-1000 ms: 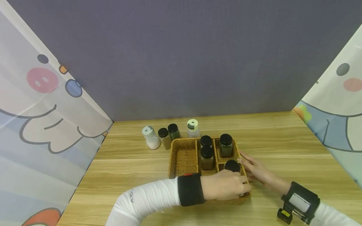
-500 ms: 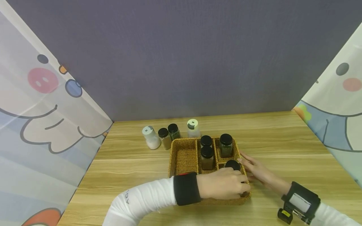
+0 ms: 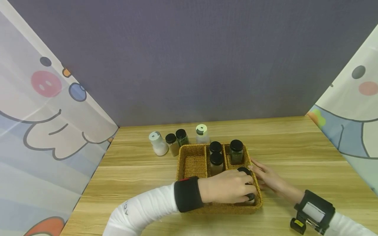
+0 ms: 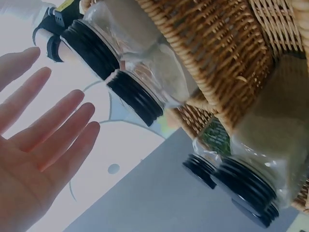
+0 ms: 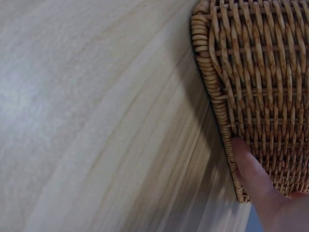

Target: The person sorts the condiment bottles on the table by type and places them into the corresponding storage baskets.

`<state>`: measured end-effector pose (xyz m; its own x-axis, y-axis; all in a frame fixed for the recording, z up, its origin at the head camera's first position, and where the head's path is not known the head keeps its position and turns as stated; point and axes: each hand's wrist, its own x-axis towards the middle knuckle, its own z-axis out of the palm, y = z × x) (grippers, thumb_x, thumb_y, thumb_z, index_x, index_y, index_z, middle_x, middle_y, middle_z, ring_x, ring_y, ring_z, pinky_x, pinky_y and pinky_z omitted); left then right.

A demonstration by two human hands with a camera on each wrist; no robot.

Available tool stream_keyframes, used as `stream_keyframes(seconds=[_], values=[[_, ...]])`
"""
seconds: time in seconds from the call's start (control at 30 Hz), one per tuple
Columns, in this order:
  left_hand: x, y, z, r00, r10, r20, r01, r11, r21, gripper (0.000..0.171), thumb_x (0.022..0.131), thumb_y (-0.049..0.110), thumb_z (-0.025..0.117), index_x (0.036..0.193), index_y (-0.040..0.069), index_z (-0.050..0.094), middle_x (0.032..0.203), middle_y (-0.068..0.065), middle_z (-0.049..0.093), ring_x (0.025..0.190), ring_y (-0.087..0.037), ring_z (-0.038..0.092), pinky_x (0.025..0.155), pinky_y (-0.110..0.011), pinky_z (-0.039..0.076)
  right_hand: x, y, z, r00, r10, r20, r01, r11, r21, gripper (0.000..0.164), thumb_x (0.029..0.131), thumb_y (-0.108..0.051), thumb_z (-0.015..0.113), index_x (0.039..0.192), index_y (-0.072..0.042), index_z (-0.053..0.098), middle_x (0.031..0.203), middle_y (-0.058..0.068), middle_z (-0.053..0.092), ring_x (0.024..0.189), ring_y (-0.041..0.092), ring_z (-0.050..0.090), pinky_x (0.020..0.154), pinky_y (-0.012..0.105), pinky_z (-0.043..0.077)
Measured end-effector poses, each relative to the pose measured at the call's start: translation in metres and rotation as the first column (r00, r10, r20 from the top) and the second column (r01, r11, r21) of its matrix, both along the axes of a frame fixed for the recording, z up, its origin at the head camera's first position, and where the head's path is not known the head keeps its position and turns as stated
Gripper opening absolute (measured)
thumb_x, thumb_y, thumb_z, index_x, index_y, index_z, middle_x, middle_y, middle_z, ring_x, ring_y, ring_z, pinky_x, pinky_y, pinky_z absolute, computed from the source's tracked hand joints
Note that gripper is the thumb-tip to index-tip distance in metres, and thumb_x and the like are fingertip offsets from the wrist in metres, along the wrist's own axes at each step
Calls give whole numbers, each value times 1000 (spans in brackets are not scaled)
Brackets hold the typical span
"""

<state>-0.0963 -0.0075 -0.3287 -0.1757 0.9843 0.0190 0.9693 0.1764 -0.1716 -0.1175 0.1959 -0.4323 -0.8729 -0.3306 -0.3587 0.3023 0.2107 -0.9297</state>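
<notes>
My left hand [image 3: 228,187] reaches across the divided wicker basket [image 3: 224,209], above its front right compartment. In the left wrist view its fingers [image 4: 63,140] are straight and spread, apart from two black-lidded glass jars [image 4: 133,29] with pale contents. In the head view the hand partly hides these jars; one black lid [image 3: 244,170] shows behind it and another lid [image 3: 250,196] below the fingers. My right hand [image 3: 270,179] rests against the basket's right side, fingers extended; in the right wrist view one digit [image 5: 251,171] lies along the wicker wall.
Two black-lidded jars, a rear one [image 3: 216,147] and a front one [image 3: 217,165], stand in the middle compartment. A jar of green herbs [image 3: 236,152] stands back right. Behind the basket are two white-capped shakers [image 3: 159,146], a beige jar [image 3: 173,146] and a green-filled jar [image 3: 182,137].
My left hand has drawn a little to the left and up from the front right jars, uncovering the nearer black lid. The right hand and basket stay in place.
</notes>
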Motion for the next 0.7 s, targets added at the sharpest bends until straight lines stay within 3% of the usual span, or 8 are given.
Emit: stream_keyframes(seconds=[0.57, 0.7], values=[[-16, -22, 5, 995, 96, -32, -91, 986, 142, 21, 84, 29, 60, 103, 20, 64, 102, 3, 60, 91, -8, 56, 82, -14, 43, -2, 0, -3, 1000, -12, -10, 13, 1000, 12, 68, 92, -38, 42, 143, -11, 5, 139, 34, 10, 116, 46, 37, 77, 44, 50], [-20, -27, 8, 991, 130, -12, -127, 981, 147, 22, 84, 29, 60, 104, 20, 64, 103, 2, 59, 91, -9, 57, 82, -15, 43, -3, -1, -3, 1000, -25, -6, 25, 1000, 5, 69, 92, -38, 43, 143, -11, 6, 138, 34, 13, 116, 45, 38, 77, 44, 50]])
